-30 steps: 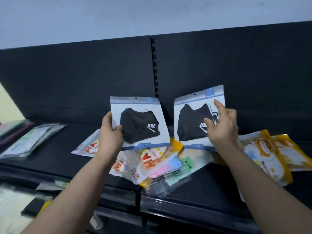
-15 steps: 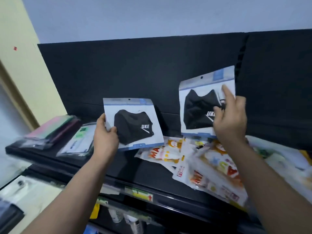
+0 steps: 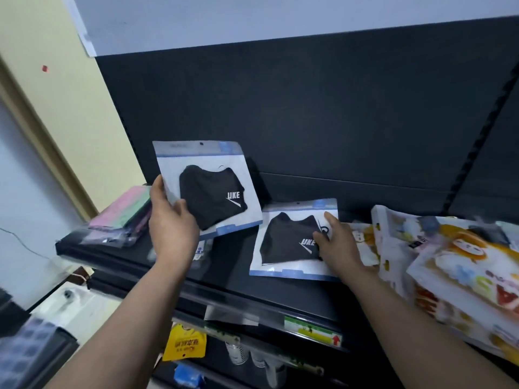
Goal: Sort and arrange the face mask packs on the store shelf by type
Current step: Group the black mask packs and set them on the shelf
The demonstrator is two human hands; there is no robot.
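Left fingers clamped on the lower left edge of a black mask pack, thumb across the front, the rest hidden behind. Held the pack tilted, above the shelf, top leaning back toward the dark back panel. Left hand turned palm toward the pack, wrist bent up, bare forearm rising from the lower left.

Right fingers spread apart and laid flat on a second black mask pack, thumb pointing left over the printed logo. Pinched nothing that showed; pressed down from above only. Second pack lay flat on the shelf, just right of and below the held one, corners close but contact between them unclear. Right hand palm down, wrist low, forearm stretching in from the lower right corner.

Lay in a loose, overlapping heap at the right: colourful cartoon packs, orange and white, the nearest edge touching or tucked under the right hand's side. Stacked at the far left end of the shelf: pink and green packs, well apart from the black ones. Hung below the shelf edge: a yellow bag, near a green and yellow price label on the front rail.
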